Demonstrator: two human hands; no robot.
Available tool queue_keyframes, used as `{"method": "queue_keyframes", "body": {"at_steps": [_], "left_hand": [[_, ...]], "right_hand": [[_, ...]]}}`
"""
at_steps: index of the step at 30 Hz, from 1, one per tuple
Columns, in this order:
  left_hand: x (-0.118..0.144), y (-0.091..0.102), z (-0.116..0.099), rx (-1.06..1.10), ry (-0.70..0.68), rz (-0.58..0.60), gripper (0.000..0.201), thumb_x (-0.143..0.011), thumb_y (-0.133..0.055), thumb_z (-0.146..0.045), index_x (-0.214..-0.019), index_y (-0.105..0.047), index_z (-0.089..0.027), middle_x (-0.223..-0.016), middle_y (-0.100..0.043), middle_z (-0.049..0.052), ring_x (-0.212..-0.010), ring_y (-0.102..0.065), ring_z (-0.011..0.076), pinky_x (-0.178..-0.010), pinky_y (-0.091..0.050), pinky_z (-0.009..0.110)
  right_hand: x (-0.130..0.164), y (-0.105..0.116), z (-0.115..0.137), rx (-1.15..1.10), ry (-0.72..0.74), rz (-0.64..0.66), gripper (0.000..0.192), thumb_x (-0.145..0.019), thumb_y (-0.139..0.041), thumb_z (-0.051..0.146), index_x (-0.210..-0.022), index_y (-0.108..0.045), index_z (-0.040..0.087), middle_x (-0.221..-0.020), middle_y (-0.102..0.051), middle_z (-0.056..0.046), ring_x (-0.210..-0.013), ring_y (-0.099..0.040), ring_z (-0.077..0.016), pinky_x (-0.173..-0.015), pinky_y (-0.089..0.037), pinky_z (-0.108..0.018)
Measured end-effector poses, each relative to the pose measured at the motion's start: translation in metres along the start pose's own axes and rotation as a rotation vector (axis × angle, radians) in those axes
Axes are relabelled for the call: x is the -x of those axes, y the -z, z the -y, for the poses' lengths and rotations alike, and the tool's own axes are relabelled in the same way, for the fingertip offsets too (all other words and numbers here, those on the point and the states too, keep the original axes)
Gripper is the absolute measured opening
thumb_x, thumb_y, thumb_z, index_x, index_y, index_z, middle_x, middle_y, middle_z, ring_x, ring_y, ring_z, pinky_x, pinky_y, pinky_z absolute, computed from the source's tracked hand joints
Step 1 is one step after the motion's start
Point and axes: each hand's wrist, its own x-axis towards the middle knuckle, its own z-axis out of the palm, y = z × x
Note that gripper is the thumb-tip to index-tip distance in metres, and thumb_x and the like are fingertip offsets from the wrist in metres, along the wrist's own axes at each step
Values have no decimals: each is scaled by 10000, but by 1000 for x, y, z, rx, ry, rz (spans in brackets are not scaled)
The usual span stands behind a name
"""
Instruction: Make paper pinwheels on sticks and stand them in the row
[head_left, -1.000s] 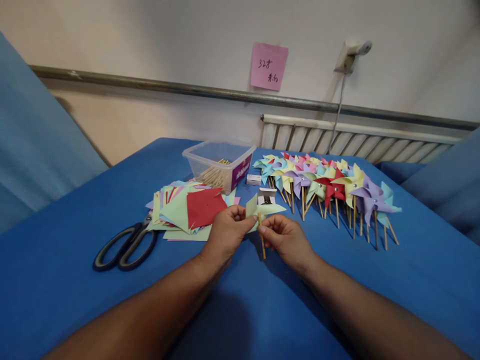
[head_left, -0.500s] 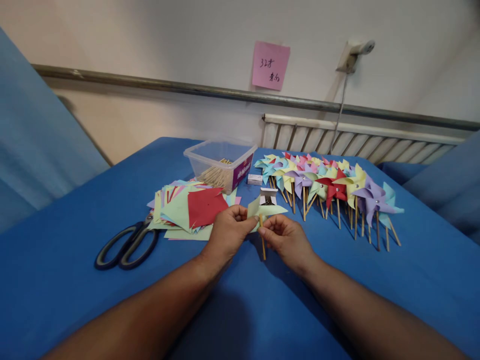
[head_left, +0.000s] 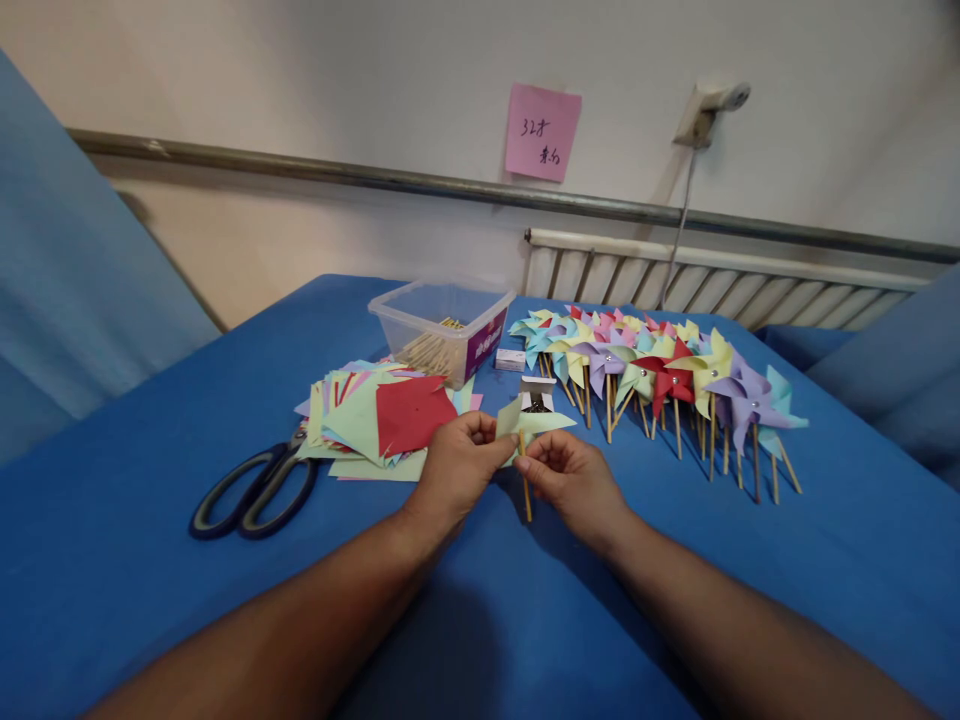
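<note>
A pale green paper pinwheel (head_left: 541,422) is held in front of me over the blue table. My left hand (head_left: 465,455) pinches its paper from the left, thumb near the stick's top. The thin wooden stick (head_left: 526,490) points down from the paper, tilted slightly. My right hand (head_left: 570,475) is closed at the pinwheel's right, thumb and forefinger together beside the stick's upper part; whatever is between those fingertips is too small to see. Just behind the pinwheel stands an open small box (head_left: 537,392) with dark metal pins inside, partly covered by the paper.
Large scissors (head_left: 262,490) lie left, touching a stack of coloured paper (head_left: 352,420). A clear plastic tub (head_left: 442,300) of wooden sticks stands behind. A small closed box (head_left: 510,359) is beside it. Many finished pinwheels (head_left: 675,380) lie at right. A radiator (head_left: 720,275) runs behind the table.
</note>
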Motion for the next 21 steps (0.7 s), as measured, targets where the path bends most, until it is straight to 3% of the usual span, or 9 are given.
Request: {"method": "queue_keyframes", "body": {"at_steps": [16, 21], "left_hand": [[3, 0, -7, -72, -103, -8, 131, -628, -677, -233, -657, -571, -163, -594, -537, -40, -558, -479, 93, -527, -376, 206], [4, 0, -9, -21, -89, 25, 158, -633, -682, -232, -741, -597, -155, -675, -616, -5, -628, -562, 124, -594, -438, 232]], "right_hand": [[-1, 2, 5, 41, -38, 20, 291, -618, -736, 371, -595, -517, 181, -438, -490, 69, -398, -420, -61, -406, -313, -193], [-3, 4, 5, 32, -34, 31, 272, -631, -729, 351, -602, -522, 176, -432, -501, 69, -392, -426, -61, -409, -315, -194]]}}
